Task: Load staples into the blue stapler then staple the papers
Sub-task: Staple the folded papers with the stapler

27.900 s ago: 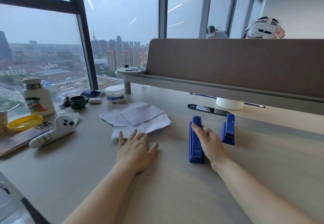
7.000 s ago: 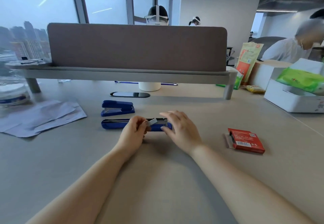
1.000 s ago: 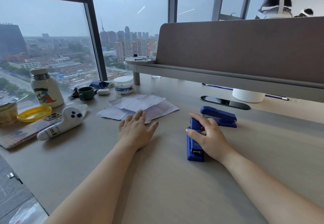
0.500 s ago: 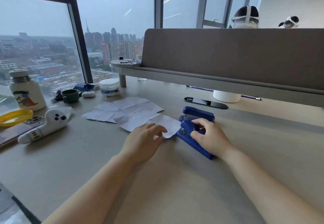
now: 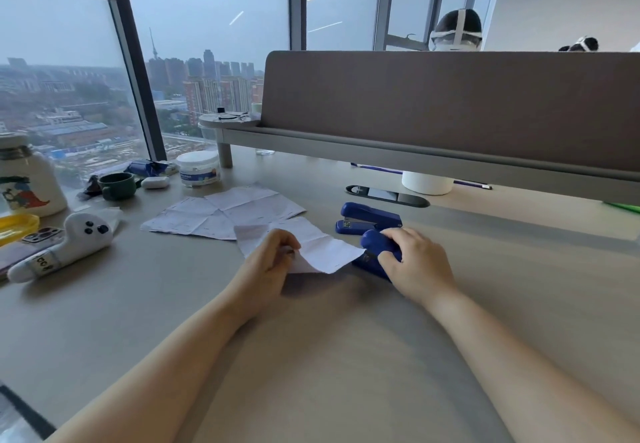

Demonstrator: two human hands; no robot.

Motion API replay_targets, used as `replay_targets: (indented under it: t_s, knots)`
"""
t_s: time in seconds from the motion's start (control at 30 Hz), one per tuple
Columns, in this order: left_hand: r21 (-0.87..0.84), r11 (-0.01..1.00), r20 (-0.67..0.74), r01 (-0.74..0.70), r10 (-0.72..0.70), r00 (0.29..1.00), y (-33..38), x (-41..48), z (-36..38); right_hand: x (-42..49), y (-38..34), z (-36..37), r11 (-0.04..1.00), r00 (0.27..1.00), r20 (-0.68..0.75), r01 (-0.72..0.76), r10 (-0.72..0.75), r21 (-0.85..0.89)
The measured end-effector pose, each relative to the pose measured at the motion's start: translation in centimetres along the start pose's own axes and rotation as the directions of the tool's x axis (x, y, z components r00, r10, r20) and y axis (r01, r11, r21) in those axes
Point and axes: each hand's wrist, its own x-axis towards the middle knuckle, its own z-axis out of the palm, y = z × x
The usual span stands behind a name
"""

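A: What do your hands have right now?

B: Your left hand pinches the near edge of a folded sheet of paper, fingers curled shut on it, and lifts that edge a little off the desk. Your right hand wraps around the blue stapler, clenched over its top.

A: And where does the stapler sit?

B: On the desk, right at the sheet's right corner, which reaches its mouth (whether the corner is truly inside I cannot tell). A second blue stapler lies just behind it, untouched.

A: The other papers?

B: The loose papers lie spread flat beyond your left hand, near the white jar and the green cup.
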Motion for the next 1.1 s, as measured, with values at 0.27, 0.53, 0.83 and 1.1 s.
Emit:
replay_targets:
  t_s: [0.27, 0.53, 0.83, 1.1]
  knots:
    - [0.425, 0.895, 0.221, -0.139, 0.046, 0.974, 0.9, -0.5, -0.1, 0.0, 0.1, -0.1, 0.989, 0.999, 0.038, -0.019, 0.013, 0.149]
    - [0.494, 0.829, 0.302, -0.262, 0.119, 0.946, 0.8, -0.4, -0.1, -0.1, 0.6, -0.4, 0.947, 0.986, 0.100, 0.100, -0.136, 0.304]
    - [0.473, 0.857, 0.312, -0.204, 0.054, 0.949, 1.1, -0.6, -0.4, 0.5, 0.7, -0.7, 0.941, 0.957, 0.160, 0.193, -0.243, 0.278]
    - [0.386, 0.913, 0.326, -0.132, -0.001, 0.945, 1.2, -0.3, -0.5, 0.3, 0.7, -0.3, 0.953, 0.947, 0.156, 0.258, -0.282, 0.158]
